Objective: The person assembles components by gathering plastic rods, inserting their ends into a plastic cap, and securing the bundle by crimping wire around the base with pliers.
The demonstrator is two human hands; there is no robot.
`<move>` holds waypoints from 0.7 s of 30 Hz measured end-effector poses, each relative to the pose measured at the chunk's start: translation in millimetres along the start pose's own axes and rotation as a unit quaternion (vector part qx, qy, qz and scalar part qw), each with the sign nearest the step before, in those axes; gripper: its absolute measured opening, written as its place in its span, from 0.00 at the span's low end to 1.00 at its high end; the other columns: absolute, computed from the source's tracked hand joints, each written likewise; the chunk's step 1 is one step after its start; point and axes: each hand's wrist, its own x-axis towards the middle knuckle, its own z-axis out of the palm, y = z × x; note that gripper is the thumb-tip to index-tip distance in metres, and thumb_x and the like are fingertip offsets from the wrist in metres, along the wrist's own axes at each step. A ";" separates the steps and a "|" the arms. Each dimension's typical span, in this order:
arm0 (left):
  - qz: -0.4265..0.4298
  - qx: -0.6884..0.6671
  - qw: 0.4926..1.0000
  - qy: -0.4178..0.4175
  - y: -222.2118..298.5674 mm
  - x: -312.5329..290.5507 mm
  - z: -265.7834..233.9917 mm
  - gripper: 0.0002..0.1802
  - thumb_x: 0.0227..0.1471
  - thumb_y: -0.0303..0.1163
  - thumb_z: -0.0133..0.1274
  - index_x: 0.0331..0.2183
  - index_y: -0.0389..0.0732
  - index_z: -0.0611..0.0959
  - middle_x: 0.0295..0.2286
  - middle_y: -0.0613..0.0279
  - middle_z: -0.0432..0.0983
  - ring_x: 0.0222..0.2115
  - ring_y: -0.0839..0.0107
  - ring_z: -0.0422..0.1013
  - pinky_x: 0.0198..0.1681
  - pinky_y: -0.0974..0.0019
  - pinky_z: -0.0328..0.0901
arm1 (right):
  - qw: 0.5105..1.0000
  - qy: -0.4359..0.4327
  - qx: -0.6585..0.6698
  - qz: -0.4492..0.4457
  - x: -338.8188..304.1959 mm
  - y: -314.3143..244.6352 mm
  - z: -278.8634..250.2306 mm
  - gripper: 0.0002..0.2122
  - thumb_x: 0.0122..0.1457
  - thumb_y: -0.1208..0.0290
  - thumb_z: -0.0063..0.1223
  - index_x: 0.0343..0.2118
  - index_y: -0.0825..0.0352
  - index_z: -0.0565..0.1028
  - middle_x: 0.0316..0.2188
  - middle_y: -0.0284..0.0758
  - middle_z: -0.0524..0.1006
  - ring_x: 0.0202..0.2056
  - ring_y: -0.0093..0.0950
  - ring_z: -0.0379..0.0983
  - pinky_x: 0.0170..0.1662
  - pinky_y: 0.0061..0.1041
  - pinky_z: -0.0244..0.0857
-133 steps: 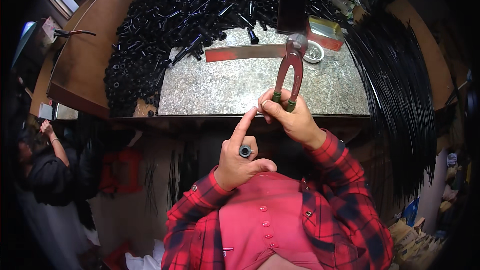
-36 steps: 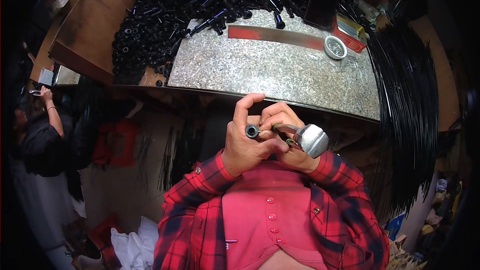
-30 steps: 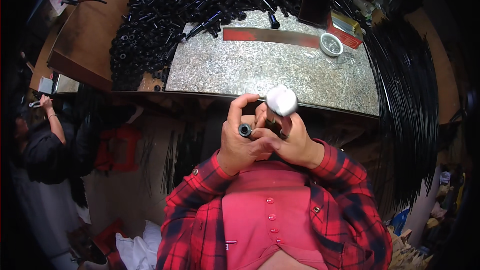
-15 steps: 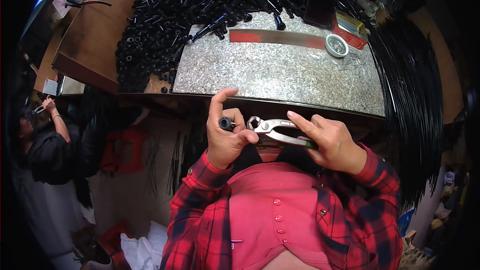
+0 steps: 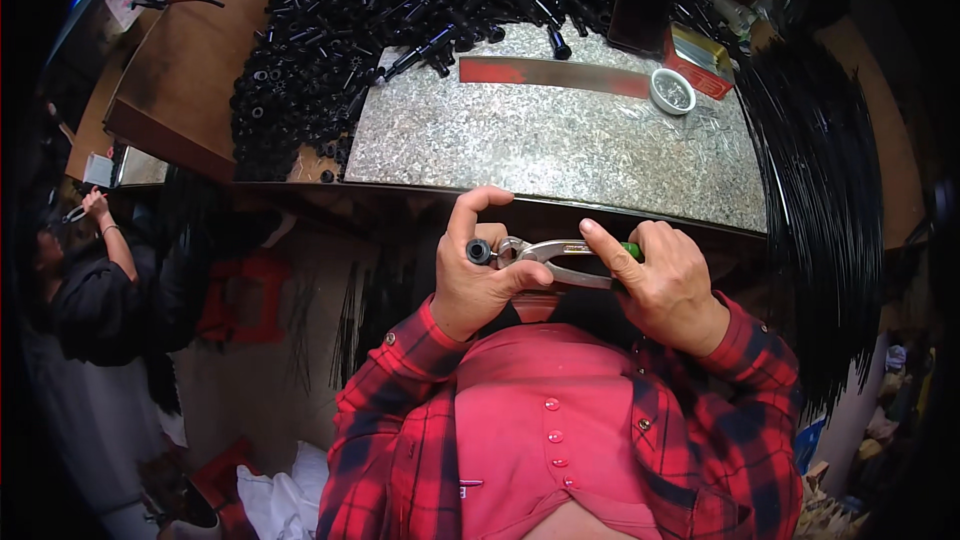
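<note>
My left hand [image 5: 472, 285] grips a small black cylindrical part [image 5: 478, 251], its round hollow end facing up. The index finger of that hand is raised and bent, and the thumb stretches toward the pincers. In my right hand [image 5: 665, 285] are metal end-cutting pincers [image 5: 555, 251] with green grips, the index finger lying along one handle. Their jaws meet the side of the black part, between the thumb and fingers of my left hand. What exactly the jaws bite on is too small to tell.
A speckled stone slab [image 5: 560, 150] lies just beyond my hands. On it are a flat red-grey bar [image 5: 550, 75] and a white cup [image 5: 672, 91] of tiny pieces. Black parts [image 5: 420, 0] are heaped behind; long black rods [image 5: 825, 190] hang at right. A co-worker [image 5: 105, 280] is at far left.
Both hands have come closer together, my left hand shifting right and slightly down. The pincers' jaws have moved up against the black part, and their handles look closer together.
</note>
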 end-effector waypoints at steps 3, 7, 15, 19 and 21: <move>-0.005 -0.013 1.000 0.003 5.8 -0.7 4.0 0.42 0.33 0.41 0.74 0.46 0.37 0.67 0.14 0.74 0.67 0.17 0.89 0.60 0.19 0.81 0.51 | 1.000 0.012 -0.013 -0.004 1.4 1.0 -0.5 0.31 0.47 0.76 0.51 0.59 0.53 0.67 0.21 0.31 0.59 0.22 0.27 0.59 0.24 0.27 0.55; 0.007 0.022 1.000 -0.006 -0.9 -2.0 4.0 0.39 0.35 0.38 0.73 0.45 0.37 0.67 0.13 0.72 0.67 0.17 0.89 0.60 0.19 0.80 0.52 | 0.999 0.024 -0.027 -0.015 0.5 2.6 0.4 0.31 0.47 0.76 0.50 0.59 0.54 0.67 0.20 0.31 0.59 0.22 0.27 0.58 0.24 0.27 0.54; 0.011 0.043 0.999 -0.004 -2.5 -1.3 6.7 0.40 0.34 0.40 0.73 0.45 0.37 0.67 0.12 0.74 0.64 0.16 0.89 0.58 0.18 0.79 0.51 | 0.999 -0.047 -0.001 -0.006 -1.1 2.7 -11.8 0.31 0.47 0.77 0.51 0.60 0.56 0.66 0.20 0.32 0.60 0.20 0.27 0.61 0.23 0.28 0.58; 0.039 0.068 0.997 -0.013 -6.5 -0.8 5.5 0.46 0.31 0.47 0.74 0.46 0.36 0.67 0.12 0.75 0.62 0.16 0.89 0.57 0.18 0.79 0.50 | 0.968 -0.168 0.183 0.041 3.1 8.9 -24.1 0.35 0.46 0.78 0.55 0.62 0.57 0.62 0.20 0.34 0.63 0.21 0.31 0.64 0.24 0.32 0.62; 0.031 0.065 0.997 -0.017 -5.7 -0.2 5.8 0.47 0.30 0.49 0.73 0.46 0.36 0.67 0.12 0.75 0.62 0.16 0.89 0.57 0.18 0.79 0.50 | 0.963 -0.177 0.198 0.044 4.1 11.1 -26.4 0.36 0.46 0.78 0.56 0.62 0.57 0.62 0.21 0.34 0.64 0.21 0.32 0.64 0.24 0.32 0.62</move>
